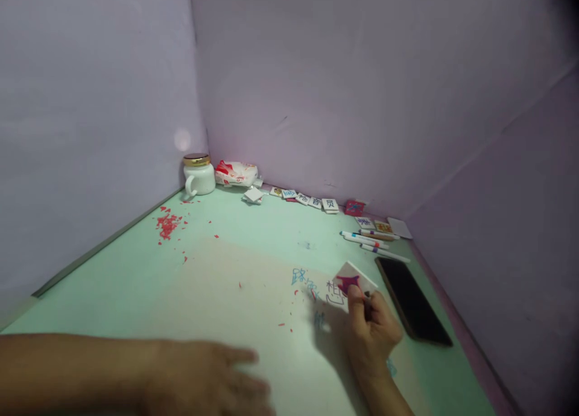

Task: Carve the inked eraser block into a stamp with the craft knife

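Observation:
My right hand (pixel 373 328) is closed on a white square card (pixel 368 277), its thumb on the front. A magenta and purple shape is painted on that card. Beside the thumb shows a small dark tip, perhaps of a pen, mostly hidden by the fingers. Just left of the card, a written purple character (pixel 335 292) and blue writing (pixel 299 277) mark the tabletop. My left hand (pixel 212 377), blurred, reaches in from the lower left over the pale green table (pixel 253 253). Its fingers are stretched out and hold nothing.
A dark phone (pixel 414 301) lies right of my right hand. Behind it are several markers (pixel 366 241) and a row of character cards (pixel 315 202) along the wall. A white lidded mug (pixel 199 178), a crumpled packet (pixel 237 173) and red scraps (pixel 167 224) are at the back left.

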`<move>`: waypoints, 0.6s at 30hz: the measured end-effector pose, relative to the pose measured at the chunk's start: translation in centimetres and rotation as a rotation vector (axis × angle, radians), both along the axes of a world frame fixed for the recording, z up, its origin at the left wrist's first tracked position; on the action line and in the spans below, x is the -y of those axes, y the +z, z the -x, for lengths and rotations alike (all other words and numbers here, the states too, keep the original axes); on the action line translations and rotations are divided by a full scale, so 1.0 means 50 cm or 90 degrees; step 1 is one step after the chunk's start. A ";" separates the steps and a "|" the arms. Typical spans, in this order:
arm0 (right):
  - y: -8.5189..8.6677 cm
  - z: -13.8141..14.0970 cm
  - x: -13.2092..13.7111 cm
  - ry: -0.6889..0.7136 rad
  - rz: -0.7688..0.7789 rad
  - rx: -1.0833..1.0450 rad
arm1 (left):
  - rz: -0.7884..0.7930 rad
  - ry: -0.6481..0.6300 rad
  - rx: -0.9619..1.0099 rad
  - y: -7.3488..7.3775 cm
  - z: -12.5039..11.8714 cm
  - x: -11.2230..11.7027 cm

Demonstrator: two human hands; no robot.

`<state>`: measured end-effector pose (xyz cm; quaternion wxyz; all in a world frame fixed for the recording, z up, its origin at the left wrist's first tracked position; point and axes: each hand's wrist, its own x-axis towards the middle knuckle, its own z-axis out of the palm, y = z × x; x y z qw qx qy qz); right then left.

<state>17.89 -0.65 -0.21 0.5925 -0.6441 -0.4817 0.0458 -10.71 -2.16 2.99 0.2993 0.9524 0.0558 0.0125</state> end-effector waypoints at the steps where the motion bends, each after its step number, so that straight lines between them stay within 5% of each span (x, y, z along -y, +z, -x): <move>1: -0.001 0.004 0.000 0.006 -0.007 0.016 | -0.023 0.011 -0.044 -0.003 0.022 -0.038; 4: 0.001 0.013 0.003 0.024 -0.023 0.054 | -0.129 0.163 -0.122 -0.001 0.069 -0.151; 6: 0.002 0.013 0.006 0.022 -0.032 0.064 | -0.156 0.214 -0.120 0.002 0.065 -0.178; 9: 0.000 0.002 0.008 -0.015 -0.049 0.062 | -0.182 0.195 -0.098 -0.013 -0.008 -0.115; 13: -0.011 -0.025 0.005 -0.099 -0.080 0.059 | -0.276 -0.013 0.057 -0.078 -0.177 0.017; 15: -0.016 -0.037 0.002 -0.123 -0.087 0.063 | -0.312 0.008 0.055 -0.102 -0.259 0.037; 18: -0.020 -0.049 -0.001 -0.140 -0.089 0.068 | -0.314 0.129 0.034 -0.100 -0.347 0.010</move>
